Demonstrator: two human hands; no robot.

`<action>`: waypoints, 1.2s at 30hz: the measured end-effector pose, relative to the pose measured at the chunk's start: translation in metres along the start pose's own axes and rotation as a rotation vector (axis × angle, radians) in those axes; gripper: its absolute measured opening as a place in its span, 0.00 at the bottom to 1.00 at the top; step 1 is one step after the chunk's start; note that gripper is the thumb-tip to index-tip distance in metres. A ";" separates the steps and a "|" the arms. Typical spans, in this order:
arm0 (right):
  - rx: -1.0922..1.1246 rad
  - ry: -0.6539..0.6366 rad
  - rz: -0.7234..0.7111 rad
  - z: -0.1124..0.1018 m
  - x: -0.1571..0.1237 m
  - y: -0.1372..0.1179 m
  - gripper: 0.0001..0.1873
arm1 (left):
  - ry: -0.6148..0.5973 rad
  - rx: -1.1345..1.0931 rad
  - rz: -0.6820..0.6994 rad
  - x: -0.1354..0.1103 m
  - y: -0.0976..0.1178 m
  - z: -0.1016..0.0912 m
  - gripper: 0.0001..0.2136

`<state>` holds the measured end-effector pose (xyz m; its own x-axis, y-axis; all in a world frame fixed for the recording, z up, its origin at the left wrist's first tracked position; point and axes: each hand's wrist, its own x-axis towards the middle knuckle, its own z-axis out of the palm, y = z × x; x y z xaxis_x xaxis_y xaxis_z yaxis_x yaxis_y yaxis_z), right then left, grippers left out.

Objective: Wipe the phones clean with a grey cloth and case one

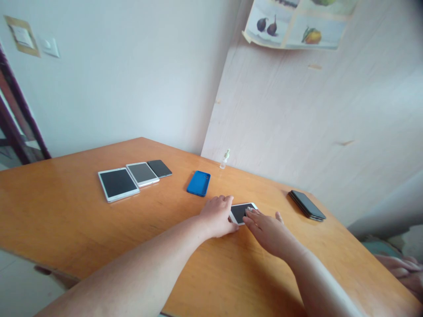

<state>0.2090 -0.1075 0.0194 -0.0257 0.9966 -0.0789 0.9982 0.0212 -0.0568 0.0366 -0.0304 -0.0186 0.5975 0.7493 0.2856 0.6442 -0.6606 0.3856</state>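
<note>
A white-framed smartphone [239,212] with a dark screen lies face up on the wooden table. My left hand [215,215] grips its left side, thumb at the near corner and fingers along the far edge. Over the phone's right part lies my right hand [268,231], fingers together and fingertips down on the screen. Something small and whitish shows at those fingertips, too little of it to name. Just beyond my left hand is a blue phone case [198,183], its hollow side up.
On the left, a white tablet [119,183], a smaller white device [142,173] and a dark phone [159,168] lie in a row. A small clear pump bottle [225,159] stands near the back edge. Stacked dark phones [307,205] lie at the right. Walls rise behind the table [82,224].
</note>
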 end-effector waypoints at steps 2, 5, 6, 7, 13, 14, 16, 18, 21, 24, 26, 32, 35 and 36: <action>0.073 -0.033 -0.117 -0.004 -0.007 -0.011 0.26 | -0.005 0.003 0.007 0.000 -0.001 0.000 0.36; 0.147 -0.081 -0.169 -0.007 -0.011 -0.012 0.28 | -0.012 0.009 0.009 0.000 -0.002 0.001 0.37; 0.136 -0.077 -0.134 -0.007 -0.010 -0.008 0.28 | -0.014 0.010 0.008 0.000 -0.002 0.001 0.36; 0.108 -0.061 -0.080 -0.007 -0.008 -0.002 0.27 | -0.011 0.009 0.006 0.000 -0.002 0.001 0.36; -0.046 0.002 0.047 -0.007 -0.006 0.004 0.24 | 0.014 0.001 0.008 0.000 -0.002 0.002 0.35; -0.023 -0.011 -0.010 -0.008 -0.010 -0.001 0.25 | 0.013 0.001 0.007 0.000 -0.002 0.002 0.35; 0.050 -0.051 -0.139 -0.012 -0.016 -0.012 0.26 | 0.010 0.002 0.007 0.000 -0.002 0.002 0.34; 0.102 -0.089 -0.197 -0.014 -0.019 -0.014 0.26 | 0.012 0.006 0.010 0.000 -0.002 0.003 0.34; 0.041 -0.059 -0.065 -0.015 -0.014 -0.002 0.25 | 0.006 0.005 0.016 0.001 -0.002 0.003 0.33; -0.078 -0.011 0.078 -0.012 -0.010 0.008 0.25 | 0.007 -0.001 0.008 0.001 -0.002 0.002 0.32; -0.103 -0.002 0.060 -0.010 -0.011 0.004 0.25 | 0.009 -0.001 0.007 0.001 -0.002 0.002 0.32; 0.012 -0.041 -0.207 -0.010 -0.023 -0.014 0.25 | 0.006 -0.009 0.020 0.000 -0.002 0.002 0.32; -0.030 -0.029 -0.087 -0.010 -0.018 -0.002 0.24 | 0.000 -0.002 0.023 0.000 -0.002 0.001 0.32; -0.052 -0.015 -0.041 -0.011 -0.016 0.001 0.23 | 0.001 0.002 0.025 0.000 -0.002 0.001 0.32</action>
<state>0.2110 -0.1228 0.0311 -0.0674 0.9934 -0.0923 0.9977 0.0669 -0.0082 0.0364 -0.0290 -0.0202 0.6134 0.7323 0.2958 0.6295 -0.6795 0.3768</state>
